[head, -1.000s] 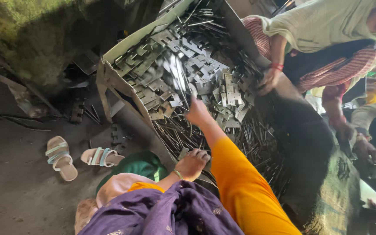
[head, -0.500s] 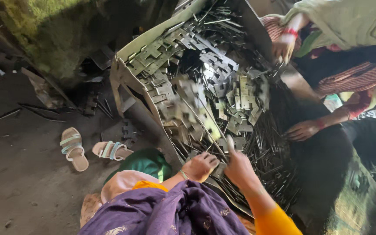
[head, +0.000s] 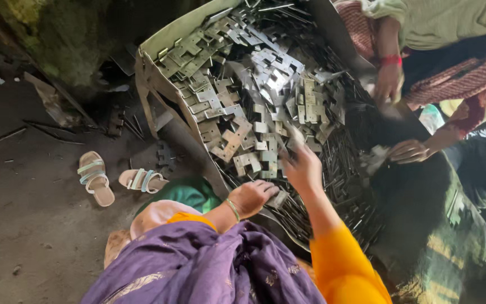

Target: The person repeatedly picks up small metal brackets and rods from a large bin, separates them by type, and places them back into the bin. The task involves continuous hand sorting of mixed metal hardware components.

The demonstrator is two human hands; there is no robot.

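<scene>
Over a heap of flat metal plates (head: 254,101) in a big tray (head: 167,36), the right hand (head: 304,169) is blurred; whether its grip is clenched cannot be told. Nearer the body, the left hand (head: 254,197) is rested on a small plate (head: 279,198) among thin rods (head: 338,169). Opposite, another person's hands (head: 409,151) are seen. Sandals (head: 116,180) lie on the floor.
</scene>
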